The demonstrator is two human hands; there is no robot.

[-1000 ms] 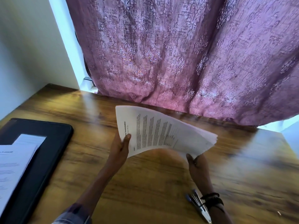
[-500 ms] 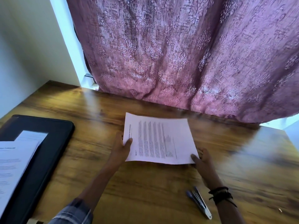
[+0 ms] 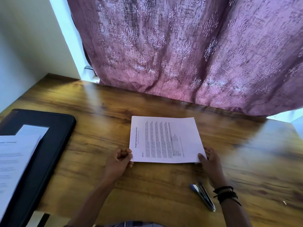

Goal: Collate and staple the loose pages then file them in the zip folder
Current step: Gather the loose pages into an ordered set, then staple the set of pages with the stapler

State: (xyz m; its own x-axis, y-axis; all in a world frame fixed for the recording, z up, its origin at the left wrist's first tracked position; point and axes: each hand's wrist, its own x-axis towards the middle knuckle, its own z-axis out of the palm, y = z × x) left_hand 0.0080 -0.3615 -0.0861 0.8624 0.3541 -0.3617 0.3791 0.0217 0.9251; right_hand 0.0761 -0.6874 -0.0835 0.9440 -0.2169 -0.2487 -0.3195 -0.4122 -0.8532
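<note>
Wide wooden tabletop (image 3: 101, 164), pink curtain (image 3: 188, 51) hanging along its far edge. At the near left lies the black zip folder (image 3: 49, 154), with other sheets (image 3: 14, 159) resting across it, and those could get mixed into the wrong set. In the middle sits the stack of pages (image 3: 165, 140), flat on the wood. The left hand (image 3: 118, 161) is curled, grip pinching the near left corner; the right hand (image 3: 209, 163) presses its thumb on the near right corner, fingers tucked beneath. Let go carelessly and the sheets may fan out of line, so the staple could miss a page. The stapler (image 3: 203, 196) waits near the right wrist, easily knocked by the forearm.
</note>
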